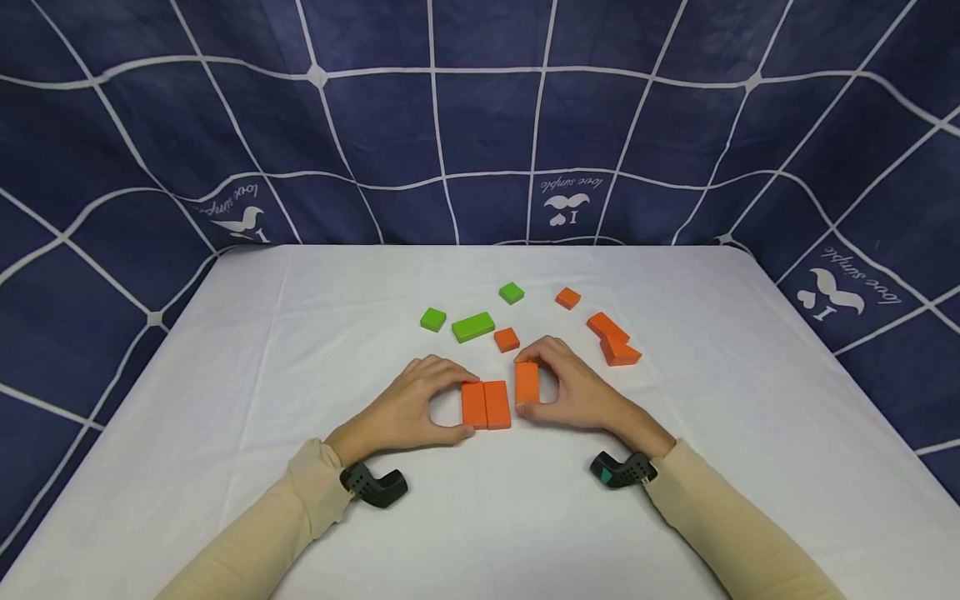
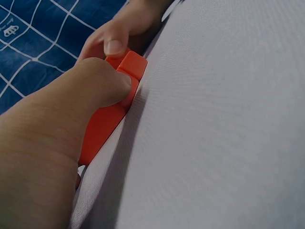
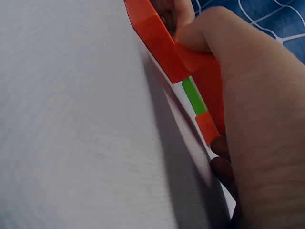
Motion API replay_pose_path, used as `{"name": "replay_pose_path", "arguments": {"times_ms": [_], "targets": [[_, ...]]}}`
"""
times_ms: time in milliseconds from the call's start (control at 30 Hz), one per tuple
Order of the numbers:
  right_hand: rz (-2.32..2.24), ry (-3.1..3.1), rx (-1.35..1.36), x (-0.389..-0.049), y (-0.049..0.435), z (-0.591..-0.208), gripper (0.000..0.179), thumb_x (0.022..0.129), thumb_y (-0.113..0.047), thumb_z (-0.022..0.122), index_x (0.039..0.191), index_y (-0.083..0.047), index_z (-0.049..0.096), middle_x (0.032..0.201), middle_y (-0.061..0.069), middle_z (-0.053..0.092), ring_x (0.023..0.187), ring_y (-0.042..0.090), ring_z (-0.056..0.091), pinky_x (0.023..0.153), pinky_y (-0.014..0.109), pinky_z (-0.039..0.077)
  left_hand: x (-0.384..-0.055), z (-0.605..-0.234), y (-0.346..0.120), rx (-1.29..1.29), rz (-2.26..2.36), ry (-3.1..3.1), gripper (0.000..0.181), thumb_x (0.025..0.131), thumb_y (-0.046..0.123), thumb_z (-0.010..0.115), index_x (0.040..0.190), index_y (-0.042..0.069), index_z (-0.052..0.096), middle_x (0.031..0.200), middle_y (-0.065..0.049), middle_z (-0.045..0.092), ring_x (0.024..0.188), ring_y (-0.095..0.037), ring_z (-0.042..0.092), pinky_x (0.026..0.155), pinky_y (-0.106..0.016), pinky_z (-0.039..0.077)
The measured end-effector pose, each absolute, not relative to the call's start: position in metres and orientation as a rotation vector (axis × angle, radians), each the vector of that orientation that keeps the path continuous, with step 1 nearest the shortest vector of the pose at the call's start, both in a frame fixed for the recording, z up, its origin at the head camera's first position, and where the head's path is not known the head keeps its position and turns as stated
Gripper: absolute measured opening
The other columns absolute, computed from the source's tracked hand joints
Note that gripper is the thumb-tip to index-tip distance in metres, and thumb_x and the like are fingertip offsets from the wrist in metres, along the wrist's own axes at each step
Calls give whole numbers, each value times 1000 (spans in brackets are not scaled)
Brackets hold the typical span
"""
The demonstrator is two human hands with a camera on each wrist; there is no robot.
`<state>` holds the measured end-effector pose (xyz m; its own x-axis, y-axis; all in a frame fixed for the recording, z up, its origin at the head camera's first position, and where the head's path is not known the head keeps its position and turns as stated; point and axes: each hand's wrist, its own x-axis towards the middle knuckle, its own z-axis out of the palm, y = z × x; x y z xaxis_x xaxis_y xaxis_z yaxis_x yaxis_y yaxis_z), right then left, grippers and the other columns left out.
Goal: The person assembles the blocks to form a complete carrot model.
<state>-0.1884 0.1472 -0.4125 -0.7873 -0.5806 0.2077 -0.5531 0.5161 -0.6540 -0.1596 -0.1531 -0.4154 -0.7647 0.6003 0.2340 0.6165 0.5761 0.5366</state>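
Observation:
Two orange rectangular blocks lie side by side on the white cloth, a left one (image 1: 473,406) and a right one (image 1: 497,405), long sides touching. My left hand (image 1: 416,404) grips the left one between thumb at the near end and fingers at the far end. Just to the right, a third orange block (image 1: 527,383) is pinched lengthwise by my right hand (image 1: 573,387), with a narrow gap to the pair. In the right wrist view this held block (image 3: 212,88) appears raised off the cloth. Part of it is hidden by the thumb.
Beyond the hands lie a long green block (image 1: 473,327), two small green blocks (image 1: 432,319) and two small orange blocks (image 1: 507,339). At the right, an orange block (image 1: 607,326) touches an orange wedge-like piece (image 1: 620,352). A dark blue checked curtain (image 1: 487,125) borders the table.

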Motion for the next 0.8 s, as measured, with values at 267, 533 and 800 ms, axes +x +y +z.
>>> {"name": "replay_pose_path", "arguments": {"times_ms": [267,533,800], "targets": [[-1041,2641,-1154,-186,148,-413,53,79,-43,86,122,-32,57,122,-17,57,121,6,49,106,38,45,-160,-415,-152,-1059,-952,-2782,59,80,47,84,132,24,66,129,9,63,123,-11,51,107,-45,41],[-944,2685,-1137,-184,147,-415,55,77,-54,86,122,-36,60,124,-20,56,121,4,46,106,40,45,-160,-416,-152,-1063,-968,-2774,59,80,47,84,132,25,66,129,9,63,123,-11,51,107,-44,40],[-941,2681,-1149,-183,146,-413,53,78,-54,85,121,-38,61,122,-21,56,120,4,47,104,41,45,-159,-416,-152,-1065,-965,-2771,58,81,48,83,133,26,67,129,10,63,124,-11,51,107,-45,40]]}}
